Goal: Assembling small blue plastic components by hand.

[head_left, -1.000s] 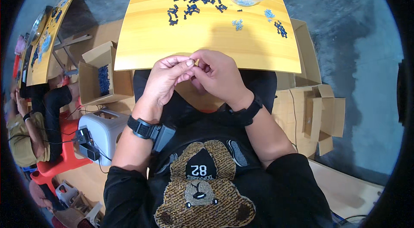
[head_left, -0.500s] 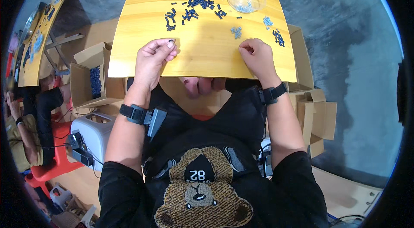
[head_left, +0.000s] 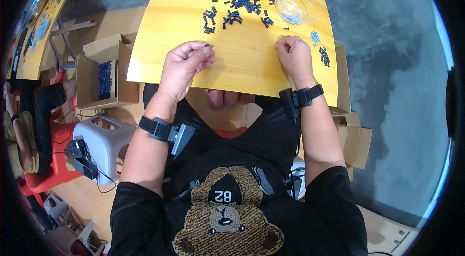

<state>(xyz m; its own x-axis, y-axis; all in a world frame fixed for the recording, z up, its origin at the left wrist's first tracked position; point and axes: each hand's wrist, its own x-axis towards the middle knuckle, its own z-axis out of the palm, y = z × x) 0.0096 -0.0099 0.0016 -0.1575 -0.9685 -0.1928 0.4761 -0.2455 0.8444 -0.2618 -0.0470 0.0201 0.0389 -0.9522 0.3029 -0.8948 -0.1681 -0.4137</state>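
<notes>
My left hand [head_left: 186, 65] is above the near left part of the yellow table [head_left: 232, 69]. Its thumb and forefinger pinch a small black piece [head_left: 208, 46], of which only the end shows. My right hand [head_left: 294, 55] is at the near right with its fingers curled together; whatever they hold, if anything, is hidden. Beyond both hands lie loose black cylindrical pieces [head_left: 244, 2] in scattered clusters. A clear round dish [head_left: 310, 7] with small silvery pieces [head_left: 292, 17] inside stands at the far right.
Right of my right hand are a little silvery pile [head_left: 315, 37] and a cluster of black pieces [head_left: 324, 56]. An open cardboard box [head_left: 87, 82] holding dark blue parts stands left of the table, near a grey stool [head_left: 99, 135]. Another person sits at a table on the far left.
My right hand has moved forward, and the small silvery pile before it is now out of sight. My left hand still pinches the black piece. The whole view has shifted slightly.
</notes>
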